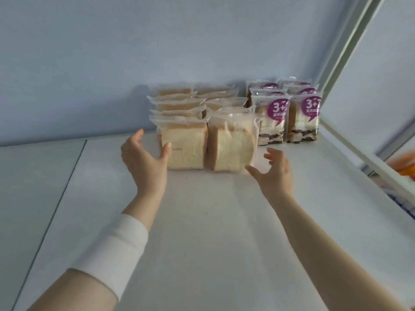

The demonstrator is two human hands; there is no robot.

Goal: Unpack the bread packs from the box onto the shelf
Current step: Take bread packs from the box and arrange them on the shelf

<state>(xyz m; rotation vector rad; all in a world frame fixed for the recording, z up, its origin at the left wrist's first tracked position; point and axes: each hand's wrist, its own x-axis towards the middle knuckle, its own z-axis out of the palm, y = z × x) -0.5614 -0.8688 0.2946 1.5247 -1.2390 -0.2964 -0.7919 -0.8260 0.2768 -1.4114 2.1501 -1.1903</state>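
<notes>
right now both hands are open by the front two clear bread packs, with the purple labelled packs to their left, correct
Not quite. The head view shows the purple-labelled packs to the right of the clear bread packs, not the left. The left hand and right hand are indeed open by the front two.

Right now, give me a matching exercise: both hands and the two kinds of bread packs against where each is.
1 left hand
2 right hand
3 plain bread packs
4 purple-label packs

A far right of the shelf
B two rows mid-shelf
C open, left of the front plain packs
D open, right of the front plain packs

Pairs: 1-C, 2-D, 3-B, 4-A
</notes>
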